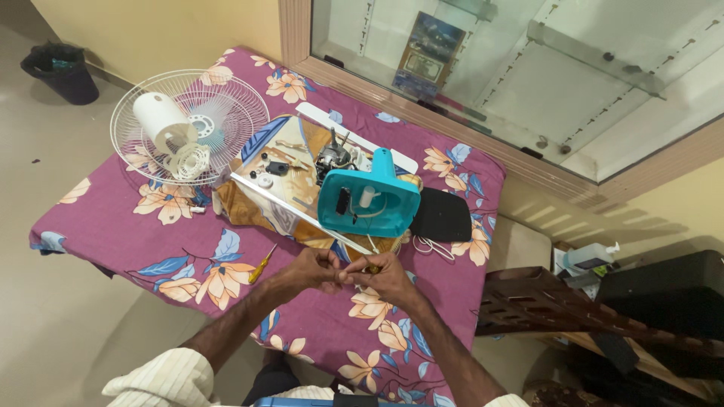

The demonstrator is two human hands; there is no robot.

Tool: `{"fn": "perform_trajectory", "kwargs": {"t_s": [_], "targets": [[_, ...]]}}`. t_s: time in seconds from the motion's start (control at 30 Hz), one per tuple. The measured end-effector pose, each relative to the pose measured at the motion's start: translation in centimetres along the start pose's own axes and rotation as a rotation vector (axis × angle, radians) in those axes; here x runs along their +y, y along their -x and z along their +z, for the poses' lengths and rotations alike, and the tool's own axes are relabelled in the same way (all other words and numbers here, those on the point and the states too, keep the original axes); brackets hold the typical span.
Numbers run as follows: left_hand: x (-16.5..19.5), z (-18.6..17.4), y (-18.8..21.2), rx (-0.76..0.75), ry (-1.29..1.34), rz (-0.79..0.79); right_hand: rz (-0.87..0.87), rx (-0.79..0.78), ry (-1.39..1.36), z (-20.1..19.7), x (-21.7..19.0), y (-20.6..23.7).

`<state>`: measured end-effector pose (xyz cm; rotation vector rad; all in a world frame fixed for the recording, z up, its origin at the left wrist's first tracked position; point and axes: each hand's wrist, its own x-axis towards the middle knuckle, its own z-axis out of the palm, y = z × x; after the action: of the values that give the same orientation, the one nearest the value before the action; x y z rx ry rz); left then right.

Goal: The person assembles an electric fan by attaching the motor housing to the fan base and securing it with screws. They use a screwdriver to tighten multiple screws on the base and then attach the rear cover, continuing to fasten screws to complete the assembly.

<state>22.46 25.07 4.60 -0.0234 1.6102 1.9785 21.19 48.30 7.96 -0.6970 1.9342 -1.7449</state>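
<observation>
Left hand (315, 269): curled in tight, fingertips pinched against whatever sits between your 2 hands. It's too small to tell for sure, looks like a thin white wire end.
Right hand (386, 276): also closed, with something yellowish-orange poking out near the thumb, maybe a small tool handle or a connector, can't say which.
White wires (424, 246): they loop out from under the teal fan housing (369, 203) and run down toward your fingers, so you're working right at the front edge of the board, just below the housing.
Tip for the step: keep both wrists low on the floral cloth (188, 249) so the pinch stays steady, and leave some slack in the wire so you don't drag the housing off its board.
Yellow screwdriver (262, 264): lying on the cloth just left of your left hand, easy reach, apart from it.
Loose bits: 1 motor (333, 160) behind the housing, small screws and parts on the board (271, 169), fan grille (188, 124) and white cover (160, 119) well off to the left. Mind your elbows near those small parts.
</observation>
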Motion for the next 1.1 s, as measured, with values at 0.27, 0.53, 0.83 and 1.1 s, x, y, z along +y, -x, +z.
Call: {"fn": "perform_trajectory", "kwargs": {"t_s": [0.27, 0.53, 0.83, 1.1], "targets": [[0.5, -3.0, -0.8, 0.082, -0.100, -0.059, 0.185, 0.055, -0.184, 1.1, 0.0, -3.0], [1.7, -6.9, -1.7, 0.047, -0.101, -0.018, 0.234, 0.151, -0.246, 2.6, 0.1, -6.6], [3.2, -10.3, -3.2, -0.025, -0.188, -0.024, 0.293, 0.276, -0.155, 3.5, 1.4, -11.2], [3.6, -13.9, -4.5, -0.077, -0.061, -0.149, 0.296, 0.305, -0.113, 5.0, 1.0, -14.8]]}}
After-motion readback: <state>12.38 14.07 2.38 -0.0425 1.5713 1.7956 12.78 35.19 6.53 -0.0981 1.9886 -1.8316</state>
